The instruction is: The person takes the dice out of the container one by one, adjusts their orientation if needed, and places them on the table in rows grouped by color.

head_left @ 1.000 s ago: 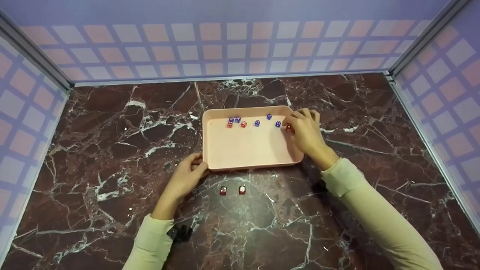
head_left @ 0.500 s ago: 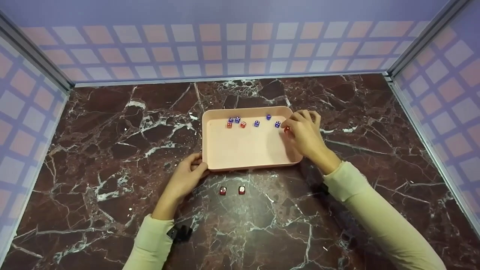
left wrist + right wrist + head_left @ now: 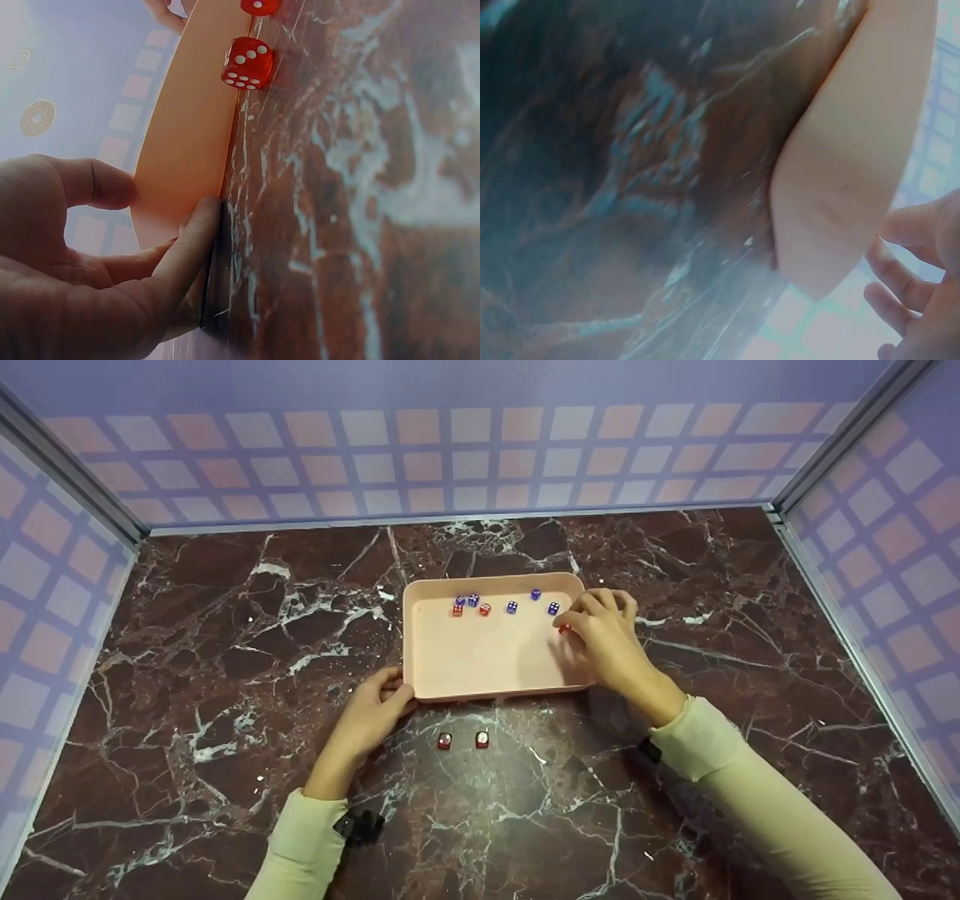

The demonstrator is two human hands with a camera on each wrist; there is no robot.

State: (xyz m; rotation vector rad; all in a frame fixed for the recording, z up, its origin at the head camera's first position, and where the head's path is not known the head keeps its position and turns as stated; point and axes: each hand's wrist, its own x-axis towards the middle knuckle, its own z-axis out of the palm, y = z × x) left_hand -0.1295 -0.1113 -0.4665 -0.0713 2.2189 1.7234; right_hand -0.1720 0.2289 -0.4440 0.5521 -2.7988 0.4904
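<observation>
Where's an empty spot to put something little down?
Left of the right hand, the tray's near half is bare. So is the tabletop left of the tray and left hand. It's crowded along the tray's far side: blue dice and red dice, with the right hand pinching another red die. Two more sit in front.

The near floor of the peach tray (image 3: 472,660) lay open from above, but scattered dice (image 3: 511,607) barred a low pass along its far wall. The right hand (image 3: 606,636), reaching over the right wall, blocked that side, and the left hand (image 3: 377,703) occupied the near-left corner. On the tabletop (image 3: 225,675), two red dice (image 3: 481,740) stood before the near wall, a gap between them.
</observation>
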